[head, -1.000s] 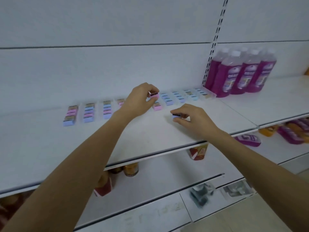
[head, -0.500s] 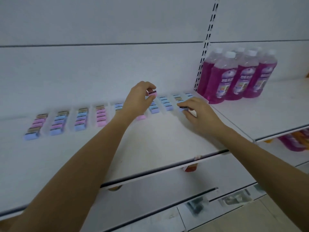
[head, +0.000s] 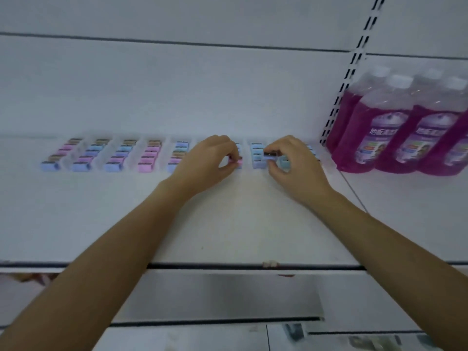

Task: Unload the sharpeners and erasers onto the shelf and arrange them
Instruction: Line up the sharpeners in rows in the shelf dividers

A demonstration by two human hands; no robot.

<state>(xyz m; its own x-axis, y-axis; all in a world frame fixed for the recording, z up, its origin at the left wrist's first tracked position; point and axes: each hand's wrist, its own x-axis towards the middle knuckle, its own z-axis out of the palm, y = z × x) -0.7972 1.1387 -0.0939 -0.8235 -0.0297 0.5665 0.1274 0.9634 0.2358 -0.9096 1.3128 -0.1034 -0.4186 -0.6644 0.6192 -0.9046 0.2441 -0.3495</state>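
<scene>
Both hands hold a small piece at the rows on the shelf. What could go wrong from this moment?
1. The left hand and the right hand each only pinch their load, the pink piece and the dark-topped piece; either could slip and drop.
2. Both hands work among closely set columns; a finger could push neighbouring pieces out of line.

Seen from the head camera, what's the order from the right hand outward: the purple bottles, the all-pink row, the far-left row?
1. Purple bottles, just right of the right hand, which pinches a small piece.
2. All-pink row, to its left, past the left hand.
3. Far-left row, at the line's left end.
</scene>
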